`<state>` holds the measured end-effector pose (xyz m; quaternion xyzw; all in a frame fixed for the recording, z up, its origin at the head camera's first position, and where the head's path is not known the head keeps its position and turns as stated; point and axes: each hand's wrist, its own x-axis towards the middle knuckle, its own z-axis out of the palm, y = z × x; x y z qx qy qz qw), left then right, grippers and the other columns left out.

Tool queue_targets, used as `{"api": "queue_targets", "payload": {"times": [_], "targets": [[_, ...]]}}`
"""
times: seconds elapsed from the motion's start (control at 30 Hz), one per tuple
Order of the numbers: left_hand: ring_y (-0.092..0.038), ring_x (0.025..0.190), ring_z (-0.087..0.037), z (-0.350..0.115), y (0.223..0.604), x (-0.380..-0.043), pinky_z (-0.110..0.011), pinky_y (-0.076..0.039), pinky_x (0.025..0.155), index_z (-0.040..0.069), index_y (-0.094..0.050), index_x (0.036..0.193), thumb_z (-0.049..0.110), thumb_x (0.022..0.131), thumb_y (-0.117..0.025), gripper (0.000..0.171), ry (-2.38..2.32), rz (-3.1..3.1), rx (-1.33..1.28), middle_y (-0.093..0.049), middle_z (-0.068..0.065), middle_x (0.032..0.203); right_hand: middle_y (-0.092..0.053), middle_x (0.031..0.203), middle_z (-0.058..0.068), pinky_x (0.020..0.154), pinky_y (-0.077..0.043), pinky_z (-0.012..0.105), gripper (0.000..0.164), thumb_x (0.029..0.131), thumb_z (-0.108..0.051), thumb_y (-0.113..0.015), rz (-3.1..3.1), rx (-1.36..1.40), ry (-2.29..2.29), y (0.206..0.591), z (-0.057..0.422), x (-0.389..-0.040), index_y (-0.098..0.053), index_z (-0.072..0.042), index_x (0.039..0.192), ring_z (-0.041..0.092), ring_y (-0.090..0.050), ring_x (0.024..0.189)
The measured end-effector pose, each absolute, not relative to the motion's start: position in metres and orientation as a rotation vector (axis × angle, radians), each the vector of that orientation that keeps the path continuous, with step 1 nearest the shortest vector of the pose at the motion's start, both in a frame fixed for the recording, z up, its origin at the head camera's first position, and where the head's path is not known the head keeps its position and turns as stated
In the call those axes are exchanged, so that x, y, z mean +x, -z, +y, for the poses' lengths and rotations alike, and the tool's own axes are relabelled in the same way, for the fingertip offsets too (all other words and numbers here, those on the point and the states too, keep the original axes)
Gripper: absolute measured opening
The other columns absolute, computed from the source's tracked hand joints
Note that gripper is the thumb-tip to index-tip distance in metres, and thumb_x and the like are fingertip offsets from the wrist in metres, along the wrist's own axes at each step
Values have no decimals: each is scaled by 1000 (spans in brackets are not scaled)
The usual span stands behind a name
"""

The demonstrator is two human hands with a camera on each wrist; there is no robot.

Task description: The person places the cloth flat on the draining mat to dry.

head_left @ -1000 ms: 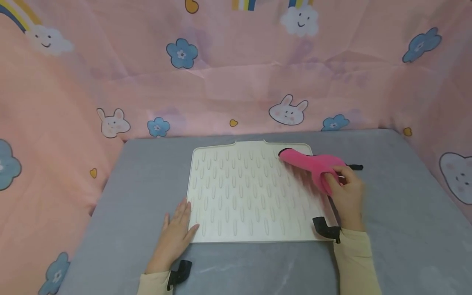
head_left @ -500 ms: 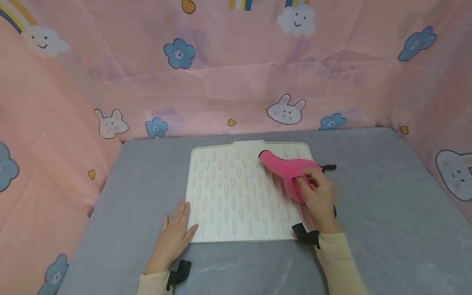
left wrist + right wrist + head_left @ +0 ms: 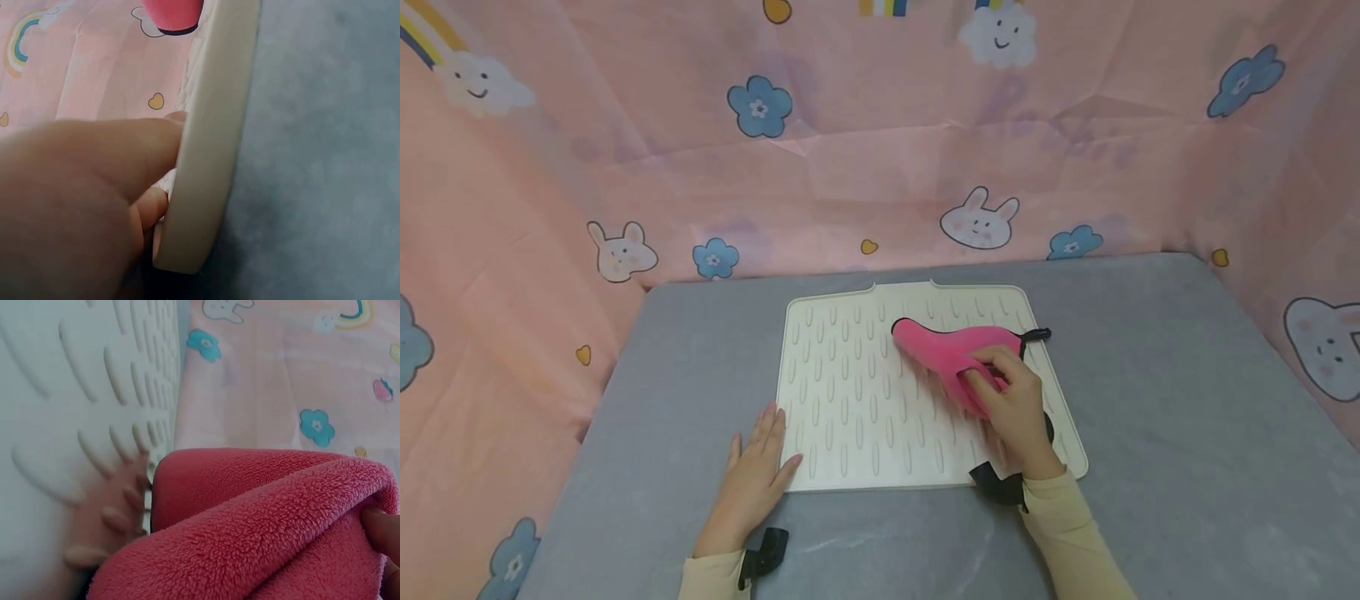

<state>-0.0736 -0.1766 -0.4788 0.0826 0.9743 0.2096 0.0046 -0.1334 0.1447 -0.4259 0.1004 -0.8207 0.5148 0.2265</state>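
Note:
A pink plush cloth (image 3: 955, 350) with black edging and a black loop lies bunched over a cream-white mat (image 3: 842, 392) studded with raised oval ridges. My right hand (image 3: 1011, 408) pinches a fold of the cloth between thumb and fingers, over the right half of the mat. In the right wrist view the cloth (image 3: 250, 537) fills the lower part, with its fold held at the right edge. My left hand (image 3: 748, 483) lies with straight fingers at the mat's left edge. In the left wrist view the thumb touches the mat's thick rim (image 3: 209, 144).
A grey table (image 3: 1187, 433) carries the mat. Pink curtain fabric (image 3: 850, 167) with rabbits, flowers and clouds hangs behind it and at both sides. Black wrist-worn pieces sit by each sleeve, the left one (image 3: 765, 554) near the table's front.
My right hand has moved left and slightly nearer across the mat, with the pink cloth in its grip. The left hand has stayed at the mat's edge.

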Motion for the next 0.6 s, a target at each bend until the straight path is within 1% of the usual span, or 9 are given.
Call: {"api": "queue_targets", "payload": {"times": [0.1, 0.27, 0.43, 0.6], "targets": [[-21, 139, -37, -176, 478, -74, -63, -8, 107, -7, -27, 144, 26, 94, -57, 67, -640, 3043, 251, -21, -20, 152, -64, 86, 10, 76, -44, 9, 11, 79, 9, -69, -2254, 327, -1431, 427, 137, -132, -67, 2, 87, 6, -55, 82], [-20, 139, -37, -176, 477, -74, -63, -7, 107, -7, -27, 144, 27, 94, -56, 67, -637, 3034, 245, -21, -21, 152, -63, 84, 12, 74, -43, 8, 15, 75, 14, -71, -2248, 411, -1407, 427, 125, -129, -65, 3, 84, 13, -56, 78], [-20, 139, -37, -177, 479, -75, -63, -7, 107, -7, -27, 144, 28, 94, -56, 67, -637, 3042, 248, -20, -20, 152, -63, 86, 6, 74, -45, 10, 14, 77, 8, -72, -2245, 481, -1457, 425, 117, -124, -67, -2, 86, 13, -56, 79], [-20, 139, -37, -179, 481, -75, -63, -6, 107, -7, -27, 144, 27, 94, -56, 67, -648, 3043, 253, -20, -21, 152, -63, 86, 3, 73, -47, 14, 14, 79, 6, -71, -2218, 536, -1493, 425, 113, -121, -67, -4, 87, 12, -57, 79]]}}
